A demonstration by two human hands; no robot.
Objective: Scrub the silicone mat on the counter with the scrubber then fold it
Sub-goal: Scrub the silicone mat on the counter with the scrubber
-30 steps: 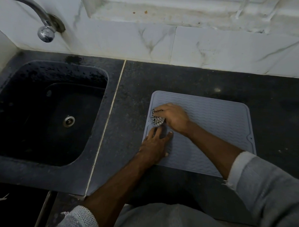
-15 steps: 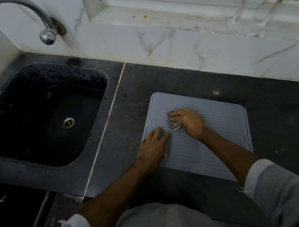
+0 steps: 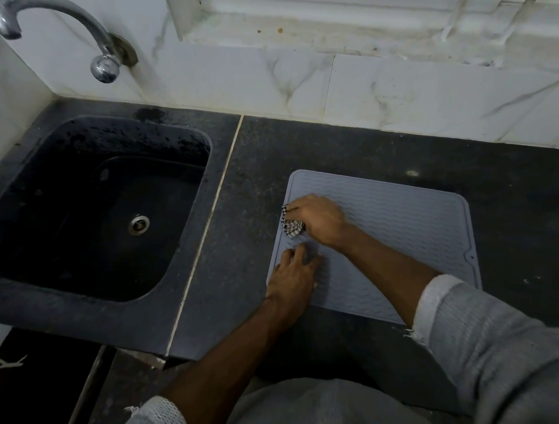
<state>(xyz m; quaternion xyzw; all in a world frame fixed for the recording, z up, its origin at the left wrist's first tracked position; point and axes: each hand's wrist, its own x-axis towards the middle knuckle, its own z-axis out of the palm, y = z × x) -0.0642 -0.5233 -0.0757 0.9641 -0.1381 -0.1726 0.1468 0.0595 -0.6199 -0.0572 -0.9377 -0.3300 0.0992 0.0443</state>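
Note:
A grey ribbed silicone mat [image 3: 408, 230] lies flat on the dark counter [image 3: 354, 147], right of the sink. My right hand [image 3: 319, 218] is shut on a black-and-white checked scrubber [image 3: 292, 225] and presses it on the mat near its left edge. Just below it, my left hand [image 3: 293, 273] lies palm down on the mat's left front part, fingers spread, holding nothing. My right forearm crosses the mat and hides part of its front edge.
A black sink [image 3: 89, 203] with a metal drain [image 3: 139, 224] sits to the left, under a chrome tap [image 3: 102, 63]. A white marble-tiled wall [image 3: 373, 91] runs behind the counter. The counter's front edge lies close below the mat.
My right hand has swept the scrubber from the mat's middle back toward its left edge. My left hand has stayed pressed on the mat.

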